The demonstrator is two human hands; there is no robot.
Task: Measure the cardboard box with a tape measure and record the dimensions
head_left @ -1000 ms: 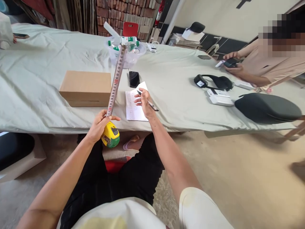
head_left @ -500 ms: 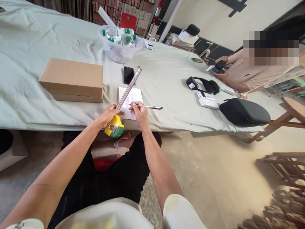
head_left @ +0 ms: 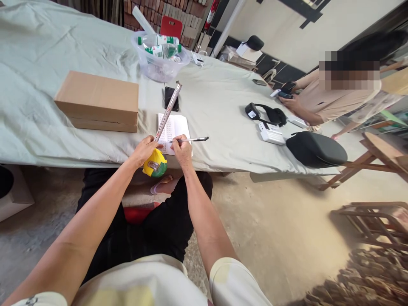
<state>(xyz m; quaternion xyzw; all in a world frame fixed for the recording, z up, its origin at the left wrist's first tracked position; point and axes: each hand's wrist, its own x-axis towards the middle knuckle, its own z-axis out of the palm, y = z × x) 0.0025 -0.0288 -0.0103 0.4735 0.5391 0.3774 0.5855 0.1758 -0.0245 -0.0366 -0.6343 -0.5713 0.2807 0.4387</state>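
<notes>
My left hand (head_left: 145,151) is closed on a tape measure, around the end where the blade leaves the case. The yellow and green case (head_left: 155,163) hangs just off the table's front edge. Its extended metal blade (head_left: 167,111) slants up and away over a paper pad (head_left: 178,127) and past a black phone (head_left: 168,94). In my right hand (head_left: 182,151) a silver and black pen (head_left: 199,139) is pinched, its tip end over the pad. Rows of small writing show on the pad's left part, too small to read; my fingers hide its lower part.
A cardboard box (head_left: 98,102) lies left of the pad. Behind stands a clear plastic basin (head_left: 159,70) holding bottles. To the right are a black headset (head_left: 267,114), white boxes (head_left: 271,135) and a black case (head_left: 315,149). Another person (head_left: 338,100) sits at the far right, holding a dark device.
The tape's blade has swung slightly left at its far end and now crosses the phone. The pen has shifted a little left with my right hand. The whole view has tilted slightly.
</notes>
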